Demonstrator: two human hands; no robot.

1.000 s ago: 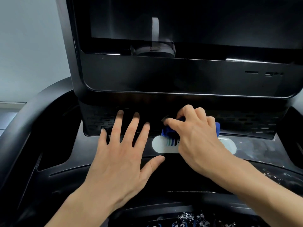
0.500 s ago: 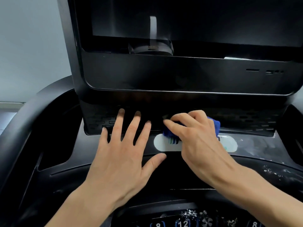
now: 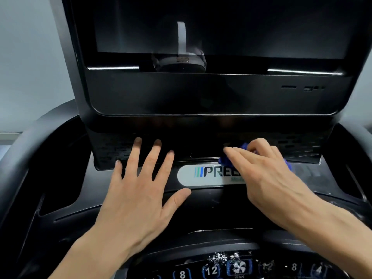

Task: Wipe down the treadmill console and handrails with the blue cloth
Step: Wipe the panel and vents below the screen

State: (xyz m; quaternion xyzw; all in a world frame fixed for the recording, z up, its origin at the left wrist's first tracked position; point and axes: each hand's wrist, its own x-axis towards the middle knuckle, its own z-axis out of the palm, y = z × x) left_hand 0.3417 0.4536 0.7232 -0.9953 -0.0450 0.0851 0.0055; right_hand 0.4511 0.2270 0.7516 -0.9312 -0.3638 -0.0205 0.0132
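The glossy black plastic treadmill console [image 3: 211, 208] fills the view, its dark glass screen [image 3: 221, 27] rising well above both hands. Between the hands lies a white oval logo plate [image 3: 207, 175], its right end hidden under the right hand. The left hand [image 3: 138, 196] rests flat on the console, fingers straight and spread, thumb just below the plate. The right hand [image 3: 267, 176] has curled fingers bunched around the crumpled blue cloth [image 3: 225, 161], pressing it at the plate's upper edge, blue showing beside thumb and knuckles
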